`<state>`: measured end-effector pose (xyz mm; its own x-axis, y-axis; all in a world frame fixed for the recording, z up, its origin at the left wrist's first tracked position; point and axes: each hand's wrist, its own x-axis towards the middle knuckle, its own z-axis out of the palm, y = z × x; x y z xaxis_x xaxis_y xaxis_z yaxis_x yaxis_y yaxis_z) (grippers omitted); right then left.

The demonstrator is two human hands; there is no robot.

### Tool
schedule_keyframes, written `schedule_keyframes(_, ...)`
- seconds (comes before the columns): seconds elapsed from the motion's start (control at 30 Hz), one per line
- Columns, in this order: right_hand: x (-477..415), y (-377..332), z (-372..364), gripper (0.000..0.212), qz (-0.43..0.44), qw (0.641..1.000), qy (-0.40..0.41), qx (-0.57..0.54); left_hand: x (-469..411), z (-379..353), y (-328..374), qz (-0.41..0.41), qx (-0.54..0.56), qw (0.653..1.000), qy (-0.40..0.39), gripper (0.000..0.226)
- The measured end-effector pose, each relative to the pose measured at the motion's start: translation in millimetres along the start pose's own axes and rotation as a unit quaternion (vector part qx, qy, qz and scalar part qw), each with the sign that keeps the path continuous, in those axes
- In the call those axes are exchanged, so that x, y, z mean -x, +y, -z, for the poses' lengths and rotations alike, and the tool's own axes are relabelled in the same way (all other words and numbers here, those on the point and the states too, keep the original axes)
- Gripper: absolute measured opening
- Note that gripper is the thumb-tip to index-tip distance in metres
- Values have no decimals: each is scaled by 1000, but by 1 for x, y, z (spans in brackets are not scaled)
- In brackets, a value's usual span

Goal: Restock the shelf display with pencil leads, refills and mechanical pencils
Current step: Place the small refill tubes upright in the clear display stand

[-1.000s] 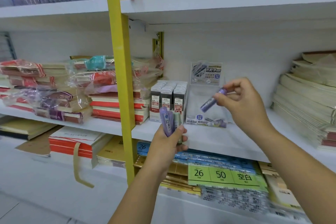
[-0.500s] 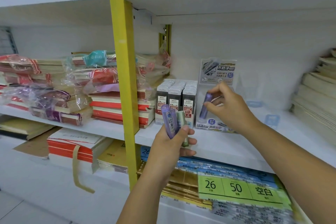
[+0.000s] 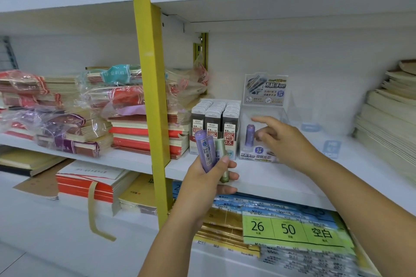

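Fingers [image 3: 262, 120] on right hand [image 3: 287, 140] are hanging loose beside purple plastic lead tube [image 3: 249, 134], left hand [image 3: 210, 177]'s gripping purple-and-green spare tubes [image 3: 203, 148], so stand each upright.

left hand [image 3: 209, 177]: gripping purple and green lead tubes [image 3: 203, 150] | right hand [image 3: 286, 141]: fingers [image 3: 263, 121] spread, just beside purple tube [image 3: 249, 136] upright in clear display box [image 3: 258, 157] | left of box: black lead boxes [image 3: 212, 119] on shelf [image 3: 270, 177]

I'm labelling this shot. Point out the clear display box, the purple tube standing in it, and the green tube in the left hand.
clear display box [image 3: 258, 156]: head view, printed front strip.
purple tube [image 3: 250, 136]: head view, middle of its body.
green tube [image 3: 220, 147]: head view, its upper half.
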<state>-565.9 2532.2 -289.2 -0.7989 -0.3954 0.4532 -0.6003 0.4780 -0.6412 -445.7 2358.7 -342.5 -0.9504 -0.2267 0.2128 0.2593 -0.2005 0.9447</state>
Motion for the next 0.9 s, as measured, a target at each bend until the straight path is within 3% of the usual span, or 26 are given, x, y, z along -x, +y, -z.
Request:
schedule_keyframes(0.07,12,0,5,37,-6,1000,17,13,1,1,1,1,-4,1000,1,20)
schedule_keyframes(0.2,34,8,4,33,19,973,-22,229,3,1,1,4,-18,1000,3,19)
schedule_keyframes(0.47,57,1,-3,30,62,964,-2,257,10,3,1,34,-8,999,-15,14)
schedule_keyframes(0.57,63,-11,-2,27,83,973,48,209,12,0,3,37,1,999,-34,21)
schedule_keyframes(0.63,67,-23,-3,23,93,984,97,121,13,-2,4,36,8,998,-51,34)
schedule_keyframes(0.73,69,-39,-10,24,32,998,32,-48,13,-6,6,36,11,996,-84,37)
schedule_keyframes(0.8,68,-43,-14,27,4,995,-6,-104,13,-9,6,42,17,994,-102,35)
schedule_keyframes(0.9,64,-48,-14,24,-15,982,-2,-186,10,-10,4,50,30,991,-121,31)
